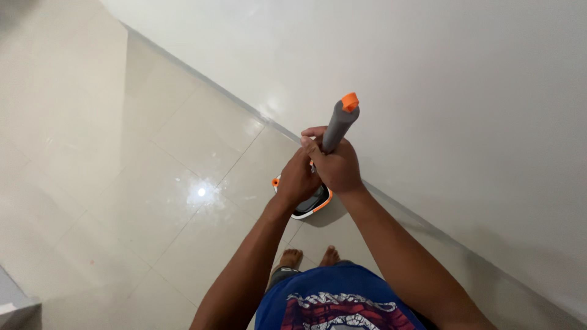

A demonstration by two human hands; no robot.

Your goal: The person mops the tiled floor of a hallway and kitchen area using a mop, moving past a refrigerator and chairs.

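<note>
Both sets of fingers are curled tight around the grey mop handle (337,127), the right hand (336,165) uppermost just under the orange cap (350,101), the left hand (298,180) just beneath it. The handle looks stiff and light, its grey sleeve the natural place to grip. Below the hands sits a white and orange bucket (312,205), near the wall (428,91), on the glossy tiled floor (122,183), just ahead of bare feet (309,256)

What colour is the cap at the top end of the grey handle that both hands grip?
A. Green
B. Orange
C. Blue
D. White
B: the cap on top of the grey handle is orange, above the right hand and left hand wrapped around it.
</note>
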